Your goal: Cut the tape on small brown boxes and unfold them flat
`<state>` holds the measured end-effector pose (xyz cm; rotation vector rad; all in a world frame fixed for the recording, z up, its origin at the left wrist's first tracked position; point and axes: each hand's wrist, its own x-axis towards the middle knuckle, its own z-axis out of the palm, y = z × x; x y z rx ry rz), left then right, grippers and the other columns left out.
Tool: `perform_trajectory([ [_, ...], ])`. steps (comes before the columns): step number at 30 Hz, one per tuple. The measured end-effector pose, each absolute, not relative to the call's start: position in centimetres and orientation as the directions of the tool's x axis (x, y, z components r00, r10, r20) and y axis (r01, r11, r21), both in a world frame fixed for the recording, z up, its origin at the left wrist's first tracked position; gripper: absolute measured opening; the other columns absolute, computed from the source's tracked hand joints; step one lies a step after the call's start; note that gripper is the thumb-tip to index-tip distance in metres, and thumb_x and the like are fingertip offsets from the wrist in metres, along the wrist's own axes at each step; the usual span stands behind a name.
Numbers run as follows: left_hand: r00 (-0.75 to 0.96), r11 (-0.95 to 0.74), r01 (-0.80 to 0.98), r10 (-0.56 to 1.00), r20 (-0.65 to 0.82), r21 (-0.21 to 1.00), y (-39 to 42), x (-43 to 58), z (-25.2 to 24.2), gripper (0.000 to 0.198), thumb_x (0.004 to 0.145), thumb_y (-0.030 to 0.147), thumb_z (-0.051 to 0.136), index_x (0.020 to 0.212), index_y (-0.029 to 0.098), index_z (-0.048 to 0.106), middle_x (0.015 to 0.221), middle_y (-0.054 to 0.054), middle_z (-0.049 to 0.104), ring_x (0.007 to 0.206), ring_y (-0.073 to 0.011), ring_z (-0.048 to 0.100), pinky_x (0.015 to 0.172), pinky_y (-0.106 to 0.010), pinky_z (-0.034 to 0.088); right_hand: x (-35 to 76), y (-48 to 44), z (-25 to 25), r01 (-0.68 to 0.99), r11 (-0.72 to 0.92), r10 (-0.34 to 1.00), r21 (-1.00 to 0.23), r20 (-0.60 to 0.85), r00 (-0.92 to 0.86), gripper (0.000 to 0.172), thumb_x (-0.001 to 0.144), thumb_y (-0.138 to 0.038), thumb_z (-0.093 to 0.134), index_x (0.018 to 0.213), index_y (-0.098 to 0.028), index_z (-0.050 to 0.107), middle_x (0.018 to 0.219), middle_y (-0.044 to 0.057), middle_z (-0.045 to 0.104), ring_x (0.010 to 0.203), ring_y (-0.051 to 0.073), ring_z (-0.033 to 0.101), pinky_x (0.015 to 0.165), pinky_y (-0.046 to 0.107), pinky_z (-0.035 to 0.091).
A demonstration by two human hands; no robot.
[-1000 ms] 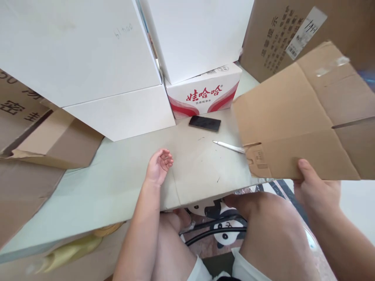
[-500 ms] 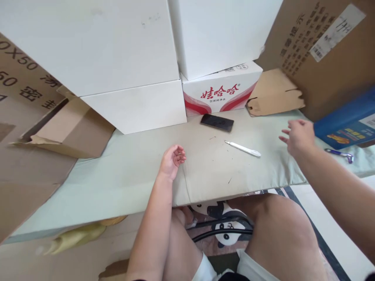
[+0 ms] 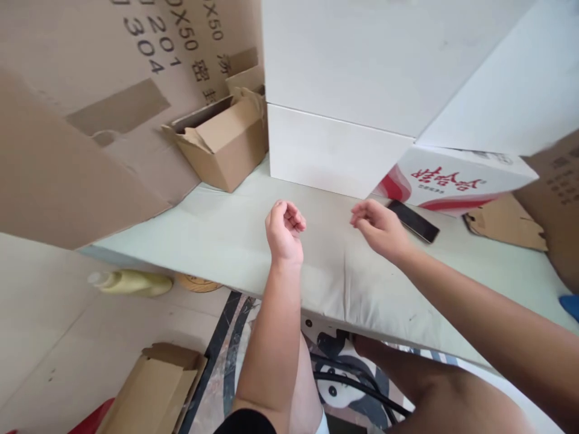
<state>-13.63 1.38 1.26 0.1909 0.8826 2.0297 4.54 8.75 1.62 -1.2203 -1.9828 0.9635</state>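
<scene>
My left hand [image 3: 286,232] hovers over the pale green cloth [image 3: 230,232] with its fingers loosely curled and nothing in them. To its right, my right hand [image 3: 379,229] reaches in with bent fingers, also holding nothing. A gap of cloth separates the two hands. Just beyond my right hand lies a dark phone [image 3: 416,222], partly covered by that hand. A white box [image 3: 335,154] stands behind both hands. The white-handled scalpel does not show in the present view.
A small open cardboard box [image 3: 226,147] stands at left against a large printed carton [image 3: 131,108]. A white box with red lettering [image 3: 452,181] and flattened cardboard [image 3: 506,224] are at right. On the floor are a yellow bottle [image 3: 136,283] and another carton [image 3: 151,392].
The view has swung left. My right hand has come from the right side toward my left hand, near the phone. The scalpel and the purple tool have left sight.
</scene>
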Motion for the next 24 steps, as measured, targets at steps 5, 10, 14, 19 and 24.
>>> perform_trajectory([
  [5, -0.727, -0.461, -0.62, 0.641, -0.244, 0.636, 0.7, -17.2, 0.8, 0.023, 0.078, 0.028, 0.055, 0.057, 0.019, 0.05, 0.05, 0.005, 0.041, 0.043, -0.0062, 0.04, 0.045, -0.019, 0.031, -10.2, 10.4, 3.4, 0.414, 0.661, 0.673, -0.626, 0.249, -0.697, 0.021, 0.08, -0.017, 0.053, 0.101, -0.021, 0.059, 0.105, 0.009, 0.07, 0.091, 0.022, 0.066, 0.082, 0.038, 0.053],
  [10, -0.755, -0.49, -0.598, 0.611, -0.239, 0.635, 1.2, -18.8, 0.3, 0.027, 0.08, 0.02, 0.048, 0.053, 0.019, 0.048, 0.05, 0.004, 0.037, 0.044, -0.0072, 0.038, 0.045, -0.021, 0.029, -23.5, 11.2, 6.6, 0.311, 0.906, 0.406, -0.287, 0.379, -0.832, 0.039, 0.086, -0.014, 0.056, 0.125, -0.017, 0.054, 0.138, 0.01, 0.061, 0.132, 0.027, 0.056, 0.11, 0.044, 0.046],
  [14, -0.746, -0.494, -0.587, 0.639, -0.19, 0.642, 1.3, -19.6, 0.2, 0.029, 0.077, 0.021, 0.052, 0.05, 0.02, 0.041, 0.051, 0.003, 0.036, 0.045, -0.0072, 0.036, 0.046, -0.022, 0.029, -28.8, 12.4, 7.9, 0.347, 0.935, 0.352, -0.075, 0.314, -0.882, 0.039, 0.093, -0.017, 0.035, 0.128, -0.01, 0.049, 0.129, 0.005, 0.066, 0.144, 0.023, 0.05, 0.122, 0.052, 0.024],
  [19, -0.839, -0.542, -0.44, 0.532, -0.113, 0.716, -0.6, -20.3, 1.7, 0.024, 0.076, 0.03, 0.057, 0.056, 0.02, 0.047, 0.051, 0.004, 0.037, 0.045, -0.0077, 0.039, 0.045, -0.022, 0.029, -25.7, 12.5, 7.5, 0.378, 0.925, 0.362, 0.032, 0.226, -0.905, 0.034, 0.094, -0.006, 0.027, 0.097, -0.013, 0.06, 0.096, 0.003, 0.074, 0.112, 0.021, 0.073, 0.117, 0.055, 0.035],
  [24, -0.879, -0.622, -0.336, 0.477, 0.002, 0.707, -2.3, -19.6, 3.2, 0.027, 0.079, 0.035, 0.059, 0.061, 0.022, 0.044, 0.052, 0.005, 0.035, 0.044, -0.0079, 0.037, 0.045, -0.022, 0.03, -20.6, 11.4, 6.8, 0.455, 0.888, 0.456, -0.067, 0.26, -0.851, 0.025, 0.096, -0.009, 0.04, 0.099, -0.017, 0.063, 0.105, 0.008, 0.072, 0.1, 0.025, 0.072, 0.104, 0.047, 0.045],
])
